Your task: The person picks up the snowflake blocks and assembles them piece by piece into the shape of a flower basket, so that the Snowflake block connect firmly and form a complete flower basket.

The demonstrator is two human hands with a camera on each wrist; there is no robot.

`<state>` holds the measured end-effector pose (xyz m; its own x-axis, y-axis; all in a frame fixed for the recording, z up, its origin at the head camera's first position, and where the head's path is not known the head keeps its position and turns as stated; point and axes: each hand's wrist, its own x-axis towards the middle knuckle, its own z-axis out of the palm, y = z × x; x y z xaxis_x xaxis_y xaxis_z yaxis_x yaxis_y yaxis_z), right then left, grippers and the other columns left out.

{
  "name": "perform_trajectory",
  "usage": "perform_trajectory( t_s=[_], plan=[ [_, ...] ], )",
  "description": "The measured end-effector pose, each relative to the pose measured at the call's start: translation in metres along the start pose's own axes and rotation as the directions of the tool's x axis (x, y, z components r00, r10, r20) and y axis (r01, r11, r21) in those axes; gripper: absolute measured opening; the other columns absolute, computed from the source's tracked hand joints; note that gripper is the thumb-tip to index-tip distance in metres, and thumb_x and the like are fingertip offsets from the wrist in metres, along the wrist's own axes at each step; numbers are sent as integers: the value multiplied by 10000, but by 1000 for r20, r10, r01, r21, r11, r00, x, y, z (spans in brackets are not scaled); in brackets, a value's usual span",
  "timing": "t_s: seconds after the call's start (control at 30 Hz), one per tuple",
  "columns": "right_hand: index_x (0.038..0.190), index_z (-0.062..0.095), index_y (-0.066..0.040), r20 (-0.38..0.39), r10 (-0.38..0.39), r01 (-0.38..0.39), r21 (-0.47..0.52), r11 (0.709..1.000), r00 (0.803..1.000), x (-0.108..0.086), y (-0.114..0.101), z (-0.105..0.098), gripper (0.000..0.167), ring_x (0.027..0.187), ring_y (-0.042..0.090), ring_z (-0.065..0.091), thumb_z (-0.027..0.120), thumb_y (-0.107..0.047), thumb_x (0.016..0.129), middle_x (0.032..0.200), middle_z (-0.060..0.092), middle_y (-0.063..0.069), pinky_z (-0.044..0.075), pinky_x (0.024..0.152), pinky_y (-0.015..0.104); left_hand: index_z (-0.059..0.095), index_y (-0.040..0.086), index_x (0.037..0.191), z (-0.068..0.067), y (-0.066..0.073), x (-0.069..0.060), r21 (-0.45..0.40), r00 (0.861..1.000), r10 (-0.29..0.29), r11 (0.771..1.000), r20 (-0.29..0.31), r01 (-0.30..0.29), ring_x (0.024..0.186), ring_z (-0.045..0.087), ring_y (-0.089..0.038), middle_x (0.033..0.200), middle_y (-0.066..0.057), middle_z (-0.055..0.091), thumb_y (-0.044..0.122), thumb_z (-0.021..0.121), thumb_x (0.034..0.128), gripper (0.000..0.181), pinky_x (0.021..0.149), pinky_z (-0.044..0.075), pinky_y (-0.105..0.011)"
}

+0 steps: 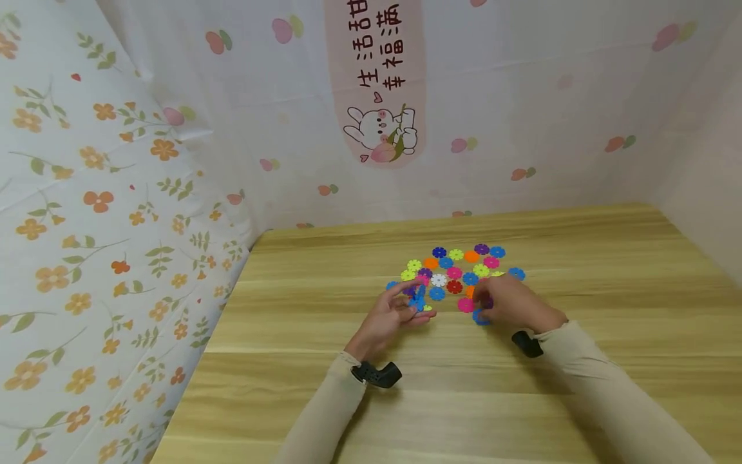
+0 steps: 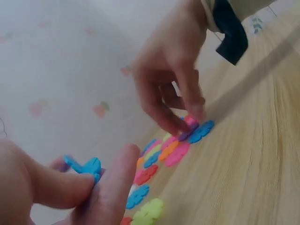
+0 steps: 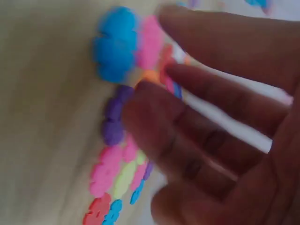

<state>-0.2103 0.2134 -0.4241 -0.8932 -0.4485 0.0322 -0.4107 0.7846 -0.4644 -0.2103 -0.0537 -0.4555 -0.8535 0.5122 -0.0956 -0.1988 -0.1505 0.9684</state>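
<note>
Between the thumb and fingers of your left hand (image 1: 388, 316), near the left edge of the spread, a blue flower-disc cluster (image 2: 89, 166) is pinched. Its lobes stand at differing angles, so it looks like at least two discs slotted together, though your fingers hide the joint. Your right hand (image 1: 516, 301) has its fingers loosely bent and grasps nothing that shows; they hang close over a purple flower disc (image 3: 112, 119), and whether they touch it you cannot tell. Just beside that lie a light blue flower disc (image 2: 201, 132) and a magenta flower disc (image 2: 177, 154).

By the look of it, the joining is at an early stage: one small cluster is made up, while the discs on the wooden tabletop (image 1: 440, 399) lie flat and apparently unjoined. Of those you have roughly two dozen; your hands cover some, so no exact total. Showing are one white flower disc (image 1: 438, 280), one dark blue flower disc (image 1: 439, 252) and at least three orange flower discs (image 1: 431, 263). Behind hangs a printed cloth (image 1: 498, 84).
</note>
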Motion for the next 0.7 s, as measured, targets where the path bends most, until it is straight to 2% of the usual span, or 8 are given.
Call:
perform_trajectory(
  t_s=[0.07,0.1,0.2,0.3,0.33,0.43,0.6,0.7],
  plan=[
    [867,714,-38,26,4,-2,-96,995,1000,-1,-3,6,177,705,141,573,844,-103,766,777,659,3,546,664,315,423,106,1496,0,2,-2,26,1000,3,1000,15,-4,1096,675,-349,845,-92,479,-115,456,986,557,908,550,-391],
    [858,710,-39,27,14,-10,-123,992,1000,-1,-5,10,201,699,146,567,861,-112,749,772,651,8,548,664,323,436,99,1486,0,2,-2,34,1000,6,999,23,-7,1090,678,-352,926,-136,515,-112,463,985,544,905,550,-405],
    [884,709,-11,17,31,-28,-134,991,999,0,-8,16,233,723,175,588,869,-79,729,795,662,47,567,681,350,451,100,1473,2,3,-2,49,999,12,999,42,-14,1071,685,-356,933,-158,526,-98,483,984,529,896,550,-452],
    [936,693,4,51,66,-63,-63,996,996,-1,-6,17,267,757,189,597,860,-63,739,832,664,57,570,703,358,464,155,1471,3,3,-1,54,998,17,998,53,-20,1064,688,-352,904,-131,496,-101,479,984,551,893,546,-482],
    [949,683,7,66,74,-72,-32,997,995,-1,-5,16,275,764,189,593,856,-65,747,840,660,55,566,706,355,467,169,1469,3,3,-1,55,998,18,998,55,-21,1064,688,-353,839,-97,460,-104,473,985,556,891,547,-482],
    [942,655,-7,96,80,-84,43,996,992,-3,-3,17,271,752,172,551,846,-79,765,821,620,31,529,681,315,480,168,1455,2,2,-1,43,998,22,999,57,-25,1066,685,-359,831,-98,437,-118,454,985,551,892,545,-484],
    [806,623,-82,89,-11,0,118,993,996,-5,-2,15,179,679,130,477,798,-43,810,722,544,-22,438,599,249,435,55,1459,2,2,-2,26,998,11,1000,57,-12,1058,686,-367,857,-102,449,-107,461,986,500,898,535,-508],
    [812,625,-112,38,-74,65,202,977,996,-3,-5,15,181,689,112,520,739,24,844,753,582,-38,476,622,231,434,42,1456,3,3,-2,33,999,6,999,40,-7,1015,701,-372,800,-70,444,-86,499,981,496,883,541,-519]
  ],
)
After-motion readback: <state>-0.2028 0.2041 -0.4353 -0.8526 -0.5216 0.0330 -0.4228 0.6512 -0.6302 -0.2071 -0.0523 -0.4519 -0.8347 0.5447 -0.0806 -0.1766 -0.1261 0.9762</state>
